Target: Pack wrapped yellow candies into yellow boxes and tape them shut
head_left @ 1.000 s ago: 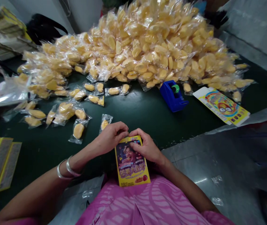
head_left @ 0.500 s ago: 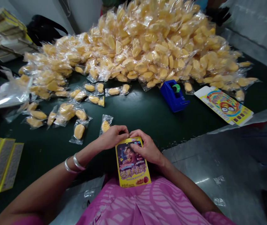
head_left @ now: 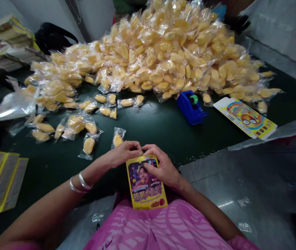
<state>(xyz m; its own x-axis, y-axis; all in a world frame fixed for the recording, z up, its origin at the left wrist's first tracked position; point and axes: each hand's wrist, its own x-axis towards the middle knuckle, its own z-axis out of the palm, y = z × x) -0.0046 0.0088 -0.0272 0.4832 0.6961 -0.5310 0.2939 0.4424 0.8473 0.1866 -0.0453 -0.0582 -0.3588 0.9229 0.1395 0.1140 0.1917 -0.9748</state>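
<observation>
A yellow printed carton stands tilted at the table's near edge, against the pink top, its picture side facing up. My right hand grips its upper right part, with the thumb lying across the printed front and the fingers behind the top edge. At the upper left corner, my left hand has its fingers pinched together on the carton's top edge; the exact spot they hold is partly hidden. Just beyond the left hand lies a yellow snack piece in clear wrap.
A large heap of wrapped yellow pieces covers the far side of the dark green table. A blue tape dispenser and a flat printed carton lie right. Yellow-edged pieces lie at left, near a clear plastic bag.
Both hands keep their hold on the carton, with barely any movement. The whole view has shifted slightly.
</observation>
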